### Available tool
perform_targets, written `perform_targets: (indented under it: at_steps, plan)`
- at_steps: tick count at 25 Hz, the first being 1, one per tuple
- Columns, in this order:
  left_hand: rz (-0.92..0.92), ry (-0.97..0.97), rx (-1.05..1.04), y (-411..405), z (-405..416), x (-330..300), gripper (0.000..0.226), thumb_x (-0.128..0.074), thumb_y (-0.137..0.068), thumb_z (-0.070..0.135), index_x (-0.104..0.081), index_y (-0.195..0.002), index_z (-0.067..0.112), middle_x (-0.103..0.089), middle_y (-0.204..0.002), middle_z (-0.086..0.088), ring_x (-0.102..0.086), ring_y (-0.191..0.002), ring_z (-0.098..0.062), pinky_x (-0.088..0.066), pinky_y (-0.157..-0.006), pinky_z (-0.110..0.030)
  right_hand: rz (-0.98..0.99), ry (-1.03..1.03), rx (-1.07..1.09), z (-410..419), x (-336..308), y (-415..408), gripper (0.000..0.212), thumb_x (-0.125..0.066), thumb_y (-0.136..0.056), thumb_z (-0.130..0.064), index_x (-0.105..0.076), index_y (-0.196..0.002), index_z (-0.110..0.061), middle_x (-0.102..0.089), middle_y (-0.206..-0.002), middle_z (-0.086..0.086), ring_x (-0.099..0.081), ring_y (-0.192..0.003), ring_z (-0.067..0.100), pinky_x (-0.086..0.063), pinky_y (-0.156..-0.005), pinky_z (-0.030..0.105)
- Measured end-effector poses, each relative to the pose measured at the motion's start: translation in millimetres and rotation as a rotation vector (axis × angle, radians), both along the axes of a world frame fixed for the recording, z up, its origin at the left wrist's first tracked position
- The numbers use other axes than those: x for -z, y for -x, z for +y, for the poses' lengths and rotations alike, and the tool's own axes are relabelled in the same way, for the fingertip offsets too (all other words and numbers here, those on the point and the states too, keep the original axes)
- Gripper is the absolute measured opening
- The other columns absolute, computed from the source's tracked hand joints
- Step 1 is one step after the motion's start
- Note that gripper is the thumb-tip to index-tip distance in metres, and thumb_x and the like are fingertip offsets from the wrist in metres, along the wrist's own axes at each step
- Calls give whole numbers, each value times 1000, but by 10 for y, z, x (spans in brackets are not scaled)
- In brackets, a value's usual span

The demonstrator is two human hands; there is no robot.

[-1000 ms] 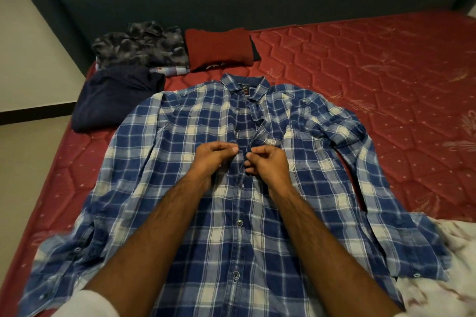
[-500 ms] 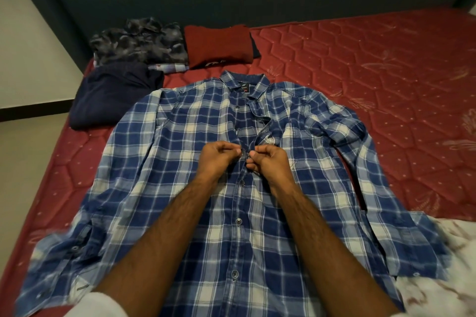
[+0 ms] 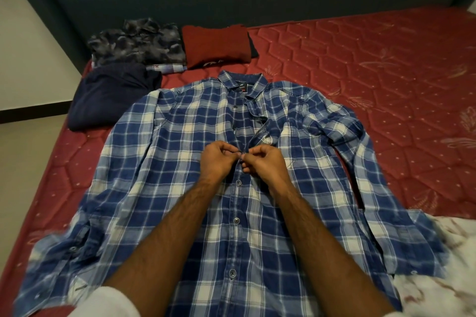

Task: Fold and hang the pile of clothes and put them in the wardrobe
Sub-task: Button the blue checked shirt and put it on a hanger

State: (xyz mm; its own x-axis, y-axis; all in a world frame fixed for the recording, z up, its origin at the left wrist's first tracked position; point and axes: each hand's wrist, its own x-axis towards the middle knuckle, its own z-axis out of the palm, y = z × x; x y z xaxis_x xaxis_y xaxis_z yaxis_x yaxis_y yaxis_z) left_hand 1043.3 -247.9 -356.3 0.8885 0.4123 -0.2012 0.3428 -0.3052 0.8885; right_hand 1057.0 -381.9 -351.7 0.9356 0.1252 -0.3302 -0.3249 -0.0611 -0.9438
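Both hands meet at frame centre on the plaid shirt, spread flat on the red mattress; left hand and right hand each pinch its front placket; folded clothes sit upper left.

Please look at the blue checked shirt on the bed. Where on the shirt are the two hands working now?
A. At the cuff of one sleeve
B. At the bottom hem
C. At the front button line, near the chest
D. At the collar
C: the left hand and the right hand meet and pinch the front placket of the blue checked shirt at chest height, below the open collar and above three closed buttons.
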Motion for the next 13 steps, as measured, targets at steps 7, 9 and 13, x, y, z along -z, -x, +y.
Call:
perform_targets:
  at_steps: [7,9,13]
  plan:
    - [20,316,-2,21,131,-81,9,-78,-84,2,-73,-90,8,-75,-85,-7,-71,-77,-16,-56,-64,-24,-97,106,133,109,78,33,13,-74,-87,-8,-64,-94,-6,-72,-77,8,-71,-61,15,-61,-60,31]
    - [18,323,4,33,127,-94,10,-77,-84,0,-73,-91,6,-75,-84,-7,-71,-75,-13,-54,-62,-21,-123,130,154,142,100,44,12,-75,-86,-9,-65,-93,-7,-72,-74,6,-70,-58,13,-61,-58,30]
    - [-16,320,4,30,117,-81,11,-76,-84,-3,-73,-91,4,-75,-83,-6,-71,-73,-9,-53,-61,-15,-174,122,138,153,129,56,9,-75,-89,-9,-68,-94,-8,-72,-77,5,-69,-59,10,-58,-57,25]
